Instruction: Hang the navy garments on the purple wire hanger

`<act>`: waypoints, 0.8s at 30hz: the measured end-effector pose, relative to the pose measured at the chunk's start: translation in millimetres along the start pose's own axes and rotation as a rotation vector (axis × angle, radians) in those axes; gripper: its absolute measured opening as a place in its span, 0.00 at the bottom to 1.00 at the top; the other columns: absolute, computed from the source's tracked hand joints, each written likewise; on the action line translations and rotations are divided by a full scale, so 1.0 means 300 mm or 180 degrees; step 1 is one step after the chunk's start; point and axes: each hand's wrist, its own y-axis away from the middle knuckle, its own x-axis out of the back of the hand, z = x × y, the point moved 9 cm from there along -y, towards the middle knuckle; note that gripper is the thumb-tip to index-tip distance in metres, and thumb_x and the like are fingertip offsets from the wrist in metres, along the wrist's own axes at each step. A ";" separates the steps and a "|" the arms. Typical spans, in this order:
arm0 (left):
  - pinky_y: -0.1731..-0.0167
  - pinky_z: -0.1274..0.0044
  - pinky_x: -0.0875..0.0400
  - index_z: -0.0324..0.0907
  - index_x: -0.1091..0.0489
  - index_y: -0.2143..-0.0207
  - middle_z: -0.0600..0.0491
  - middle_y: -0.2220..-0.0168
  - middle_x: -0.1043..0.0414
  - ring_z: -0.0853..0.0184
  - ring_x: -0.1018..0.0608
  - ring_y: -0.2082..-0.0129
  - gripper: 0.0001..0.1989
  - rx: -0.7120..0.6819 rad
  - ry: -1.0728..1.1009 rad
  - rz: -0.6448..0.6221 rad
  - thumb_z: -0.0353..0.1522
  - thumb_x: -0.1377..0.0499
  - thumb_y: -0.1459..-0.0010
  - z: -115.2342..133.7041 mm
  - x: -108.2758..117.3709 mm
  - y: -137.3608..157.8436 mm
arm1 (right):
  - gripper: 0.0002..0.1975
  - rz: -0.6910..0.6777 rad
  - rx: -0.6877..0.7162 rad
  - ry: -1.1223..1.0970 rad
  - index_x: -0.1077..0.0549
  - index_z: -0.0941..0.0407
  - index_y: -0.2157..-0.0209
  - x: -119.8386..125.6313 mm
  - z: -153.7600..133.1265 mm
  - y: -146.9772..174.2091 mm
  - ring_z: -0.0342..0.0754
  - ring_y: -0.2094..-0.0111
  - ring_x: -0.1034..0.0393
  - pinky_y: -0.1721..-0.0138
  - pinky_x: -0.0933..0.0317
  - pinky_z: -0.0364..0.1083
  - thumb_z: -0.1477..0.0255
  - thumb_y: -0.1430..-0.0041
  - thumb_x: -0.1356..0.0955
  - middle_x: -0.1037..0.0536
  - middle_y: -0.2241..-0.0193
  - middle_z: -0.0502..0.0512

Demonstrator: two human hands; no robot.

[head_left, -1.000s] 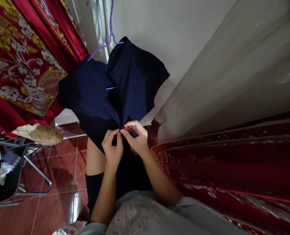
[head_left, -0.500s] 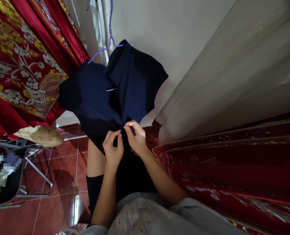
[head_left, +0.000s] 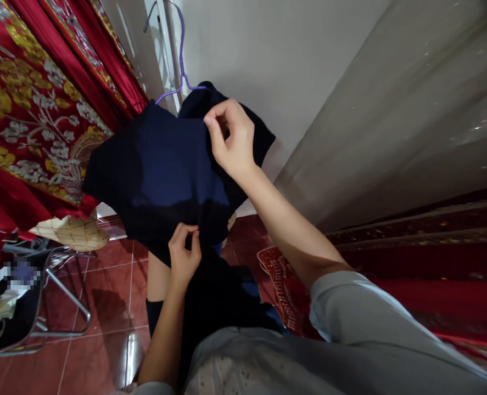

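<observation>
A dark navy garment (head_left: pixel 164 159), which looks like a short-sleeved top, hangs in front of me from a purple hanger (head_left: pixel 181 60). My right hand (head_left: pixel 234 137) pinches the front panel's edge high up, near the neckline, and draws it across the other side. Lower down, my left hand (head_left: pixel 184 253) pinches the same front edge near the middle of the garment. The opening that shows the hanger's bar is covered by the panel. Dark fabric below my left hand merges with my dark clothing, so the hem cannot be made out.
Red cloth with gold and silver embroidery (head_left: pixel 33 99) hangs at the left. Beneath it stands a black chair with metal legs (head_left: pixel 68 296), holding small items. A pale wall (head_left: pixel 292 49) is behind. Pale sheer fabric (head_left: pixel 375 120) and red beaded cloth (head_left: pixel 412 274) hang at the right.
My right hand has moved up from beside my left hand to near the neckline, pulling the front panel over to the right. My left hand stays low on the garment.
</observation>
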 end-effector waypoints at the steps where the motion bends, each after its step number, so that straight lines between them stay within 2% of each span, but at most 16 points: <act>1: 0.62 0.74 0.29 0.41 0.27 0.64 0.51 0.67 0.28 0.65 0.23 0.65 0.06 -0.0009 -0.0045 -0.0090 0.30 0.43 0.33 -0.002 0.004 -0.016 | 0.18 -0.0024 -0.0026 -0.0046 0.29 0.58 0.64 -0.010 -0.004 -0.004 0.44 0.57 0.29 0.52 0.32 0.50 0.57 0.32 0.35 0.31 0.65 0.50; 4: 0.58 0.72 0.27 0.41 0.25 0.59 0.49 0.63 0.24 0.63 0.22 0.61 0.05 -0.0236 -0.0186 -0.0254 0.30 0.41 0.33 0.042 0.035 -0.108 | 0.17 0.0071 -0.0380 -0.0320 0.30 0.57 0.64 -0.025 0.012 0.032 0.40 0.63 0.30 0.59 0.32 0.43 0.57 0.32 0.35 0.31 0.67 0.49; 6: 0.54 0.71 0.27 0.42 0.25 0.54 0.48 0.58 0.23 0.63 0.21 0.57 0.07 -0.0601 -0.0237 -0.0142 0.31 0.42 0.32 0.115 0.072 -0.202 | 0.16 0.0131 -0.0875 -0.0663 0.30 0.57 0.64 -0.040 0.054 0.076 0.38 0.69 0.32 0.67 0.35 0.40 0.58 0.33 0.33 0.31 0.69 0.48; 9: 0.50 0.69 0.26 0.42 0.26 0.50 0.47 0.54 0.24 0.63 0.22 0.55 0.11 -0.1173 -0.0200 0.0013 0.34 0.44 0.29 0.236 0.103 -0.362 | 0.14 -0.0122 -0.1768 -0.1341 0.30 0.57 0.66 -0.098 0.117 0.143 0.36 0.76 0.37 0.76 0.41 0.39 0.59 0.35 0.31 0.30 0.71 0.48; 11: 0.48 0.69 0.26 0.43 0.26 0.48 0.48 0.56 0.24 0.63 0.21 0.54 0.12 -0.1267 -0.0086 -0.0035 0.36 0.43 0.29 0.272 0.093 -0.466 | 0.14 -0.0377 -0.2054 -0.1636 0.30 0.56 0.67 -0.129 0.118 0.163 0.36 0.77 0.37 0.77 0.42 0.39 0.59 0.36 0.30 0.29 0.71 0.49; 13: 0.47 0.68 0.26 0.43 0.26 0.51 0.50 0.58 0.25 0.62 0.21 0.54 0.11 -0.1214 0.0116 -0.0077 0.39 0.40 0.31 0.275 0.077 -0.545 | 0.15 -0.0471 -0.1939 -0.1642 0.30 0.56 0.66 -0.125 0.087 0.152 0.37 0.76 0.37 0.76 0.41 0.40 0.58 0.36 0.30 0.30 0.71 0.49; 15: 0.47 0.68 0.26 0.42 0.26 0.57 0.51 0.61 0.27 0.62 0.21 0.54 0.10 -0.1128 0.0297 -0.0081 0.40 0.38 0.32 0.260 0.060 -0.589 | 0.16 -0.0395 -0.1609 -0.1435 0.30 0.55 0.66 -0.097 0.047 0.126 0.37 0.75 0.36 0.76 0.41 0.40 0.56 0.35 0.31 0.31 0.72 0.48; 19: 0.47 0.68 0.27 0.41 0.28 0.61 0.52 0.63 0.29 0.62 0.21 0.53 0.13 -0.1142 0.0276 0.0002 0.42 0.40 0.31 0.270 0.041 -0.591 | 0.18 -0.0137 -0.1071 -0.0977 0.31 0.56 0.68 -0.071 0.014 0.111 0.39 0.73 0.36 0.72 0.40 0.40 0.55 0.36 0.31 0.32 0.72 0.49; 22: 0.49 0.71 0.27 0.40 0.29 0.60 0.52 0.63 0.29 0.65 0.22 0.56 0.16 -0.1398 -0.0043 0.0179 0.45 0.43 0.30 0.341 0.066 -0.579 | 0.16 -0.0055 -0.1267 -0.0835 0.31 0.56 0.70 -0.106 0.088 0.159 0.39 0.74 0.38 0.72 0.42 0.42 0.58 0.38 0.30 0.31 0.75 0.49; 24: 0.53 0.72 0.27 0.39 0.29 0.59 0.52 0.64 0.29 0.68 0.23 0.59 0.19 -0.1636 -0.0229 0.0648 0.46 0.46 0.29 0.382 0.150 -0.579 | 0.14 -0.0115 -0.1701 -0.0725 0.29 0.57 0.70 -0.138 0.166 0.219 0.39 0.76 0.40 0.73 0.44 0.42 0.61 0.40 0.30 0.31 0.76 0.49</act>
